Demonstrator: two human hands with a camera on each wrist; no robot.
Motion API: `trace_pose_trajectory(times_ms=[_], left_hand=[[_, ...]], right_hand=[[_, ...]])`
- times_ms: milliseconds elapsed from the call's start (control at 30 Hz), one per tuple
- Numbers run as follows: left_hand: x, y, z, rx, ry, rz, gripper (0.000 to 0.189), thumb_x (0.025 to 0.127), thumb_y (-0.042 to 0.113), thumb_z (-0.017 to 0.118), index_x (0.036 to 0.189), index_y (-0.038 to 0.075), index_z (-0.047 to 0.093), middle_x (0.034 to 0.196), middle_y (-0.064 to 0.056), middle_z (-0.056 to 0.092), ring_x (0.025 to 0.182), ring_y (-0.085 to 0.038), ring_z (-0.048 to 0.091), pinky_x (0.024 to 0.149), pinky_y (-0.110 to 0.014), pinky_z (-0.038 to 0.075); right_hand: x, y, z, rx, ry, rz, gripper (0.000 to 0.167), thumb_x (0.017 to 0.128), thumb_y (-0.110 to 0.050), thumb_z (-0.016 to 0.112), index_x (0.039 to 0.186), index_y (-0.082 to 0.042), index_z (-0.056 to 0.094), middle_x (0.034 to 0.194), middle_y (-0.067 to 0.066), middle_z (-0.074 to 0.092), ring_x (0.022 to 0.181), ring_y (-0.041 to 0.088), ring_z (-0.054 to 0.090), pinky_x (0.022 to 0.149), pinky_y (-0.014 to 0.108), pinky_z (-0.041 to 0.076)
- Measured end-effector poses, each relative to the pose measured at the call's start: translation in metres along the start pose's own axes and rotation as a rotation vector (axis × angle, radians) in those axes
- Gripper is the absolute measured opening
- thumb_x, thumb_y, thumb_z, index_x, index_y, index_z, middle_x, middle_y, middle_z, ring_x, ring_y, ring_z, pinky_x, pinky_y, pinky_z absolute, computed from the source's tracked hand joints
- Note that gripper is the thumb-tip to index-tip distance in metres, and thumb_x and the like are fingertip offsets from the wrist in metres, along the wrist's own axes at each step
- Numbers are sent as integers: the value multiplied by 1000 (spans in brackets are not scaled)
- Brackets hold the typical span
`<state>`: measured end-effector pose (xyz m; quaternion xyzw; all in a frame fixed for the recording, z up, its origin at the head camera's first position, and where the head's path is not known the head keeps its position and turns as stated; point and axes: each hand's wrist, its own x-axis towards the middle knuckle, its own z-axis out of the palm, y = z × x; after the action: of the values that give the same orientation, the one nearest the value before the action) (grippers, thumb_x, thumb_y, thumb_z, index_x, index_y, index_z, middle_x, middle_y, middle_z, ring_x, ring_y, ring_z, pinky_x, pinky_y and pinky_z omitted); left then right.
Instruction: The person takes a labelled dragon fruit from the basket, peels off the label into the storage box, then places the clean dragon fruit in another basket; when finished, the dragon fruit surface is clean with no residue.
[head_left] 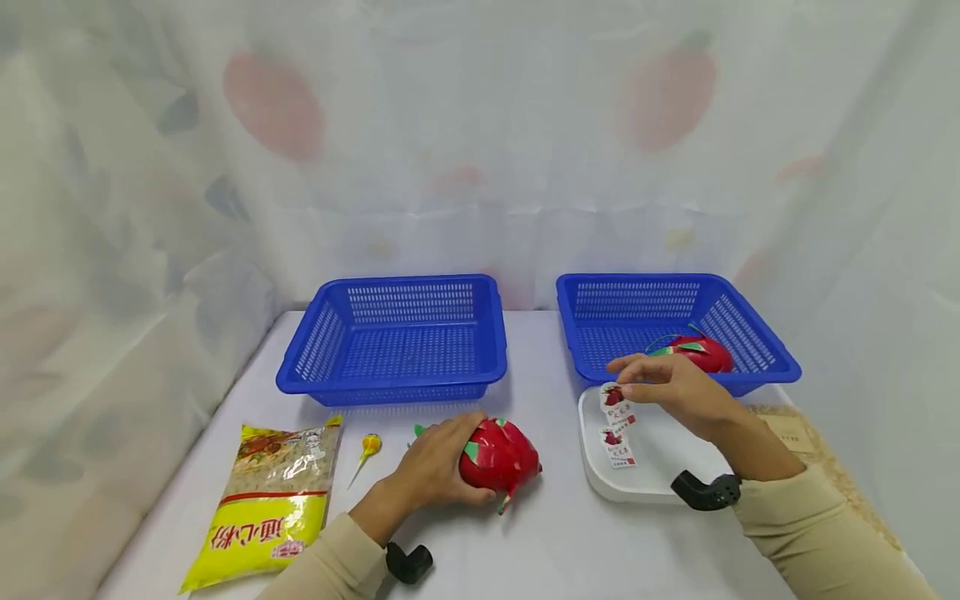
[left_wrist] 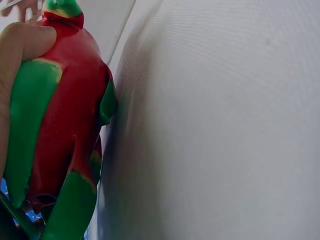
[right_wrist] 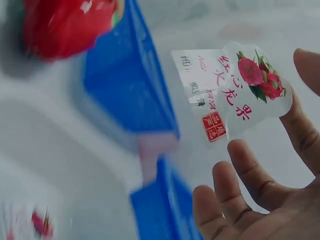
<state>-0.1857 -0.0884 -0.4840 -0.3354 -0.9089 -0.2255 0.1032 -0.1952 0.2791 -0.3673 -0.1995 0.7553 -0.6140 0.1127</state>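
My left hand (head_left: 438, 467) grips a red toy dragon fruit (head_left: 504, 457) with green leaf tips, low over the white table. In the left wrist view the thumb lies on its red skin. My right hand (head_left: 678, 392) is over a white lidded box (head_left: 678, 467). A label sticker (right_wrist: 235, 90) with a dragon fruit picture clings to the right index fingertip, which it partly hides. In the right wrist view the thumb stands apart from it and the other fingers are loosely bent. A second sticker (head_left: 618, 447) lies on the box.
Two blue baskets (head_left: 390, 387) stand at the back; the right basket (head_left: 570, 333) contains another dragon fruit (head_left: 705, 353). At left are a yellow bag (head_left: 270, 508) of dry food and a lollipop (head_left: 371, 445). A tan mat (head_left: 832, 467) lies by the right edge.
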Motion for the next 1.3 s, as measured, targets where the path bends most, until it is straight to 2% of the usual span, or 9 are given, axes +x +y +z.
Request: trace_pose_trajectory(times_ms=[133, 200, 267, 367, 500, 633, 800, 1133, 1300], left_hand=[[-3, 1, 3, -7, 20, -5, 92, 62, 52, 83, 138, 17, 44, 125, 2, 56, 105, -17, 57, 81, -38, 53], [-4, 1, 4, -3, 25, -6, 92, 62, 52, 83, 138, 17, 44, 125, 2, 56, 105, -18, 57, 81, -38, 52], [-5, 1, 5, 5, 29, -6, 93, 62, 53, 83, 138, 16, 45, 125, 2, 56, 105, -18, 57, 81, -38, 52], [-4, 1, 6, 8, 33, -2, 93, 61, 53, 83, 138, 15, 45, 124, 2, 56, 104, -18, 57, 81, -38, 52], [-2, 1, 6, -1, 39, 8, 93, 61, 52, 83, 138, 15, 45, 124, 3, 56, 103, -17, 57, 81, -37, 52], [0, 0, 6, 2, 34, 11, 94, 61, 53, 83, 138, 14, 45, 124, 2, 56, 103, -17, 57, 82, -37, 52], [0, 0, 7, 4, 18, 2, 94, 62, 53, 83, 139, 15, 45, 124, 2, 56, 104, -18, 57, 81, -38, 52], [0, -1, 4, -1, 18, -5, 95, 61, 53, 83, 139, 14, 44, 123, 2, 56, 103, -18, 56, 83, -39, 51], [0, -2, 3, -17, -3, -21, 96, 61, 52, 83, 140, 16, 43, 125, 3, 54, 106, -18, 55, 84, -40, 51]], right_hand=[[-11, 15, -24, -13, 38, 70, 16, 91, -9, 64, 99, 5, 67, 127, 21, 53, 122, 35, 45, 100, 57, 37], [-16, 23, -34, 2, 54, 112, 17, 93, -9, 62, 101, 4, 69, 119, 13, 58, 113, 26, 52, 93, 47, 46], [-20, 30, -42, 32, 70, 160, 18, 94, -10, 61, 104, 2, 70, 112, 6, 61, 106, 21, 55, 86, 40, 50], [-25, 39, -51, 60, 92, 222, 17, 96, -12, 60, 103, -4, 73, 108, 2, 62, 103, 18, 54, 85, 38, 50], [-28, 46, -58, 100, 118, 278, 17, 96, -16, 59, 101, -9, 75, 105, 1, 61, 102, 21, 50, 85, 38, 49], [-31, 55, -57, 178, 135, 359, 19, 97, -17, 59, 101, -8, 75, 100, 4, 59, 97, 25, 50, 84, 39, 48], [-32, 75, -53, 229, 157, 445, 20, 96, -15, 58, 103, -4, 73, 103, 5, 60, 93, 27, 51, 84, 40, 47], [-31, 109, -52, 140, 194, 522, 31, 91, -9, 63, 117, 7, 65, 97, 7, 60, 86, 25, 52, 75, 34, 48], [-32, 116, -48, -32, 210, 485, 34, 90, -10, 65, 118, 8, 62, 99, 8, 61, 86, 26, 51, 70, 34, 49]])
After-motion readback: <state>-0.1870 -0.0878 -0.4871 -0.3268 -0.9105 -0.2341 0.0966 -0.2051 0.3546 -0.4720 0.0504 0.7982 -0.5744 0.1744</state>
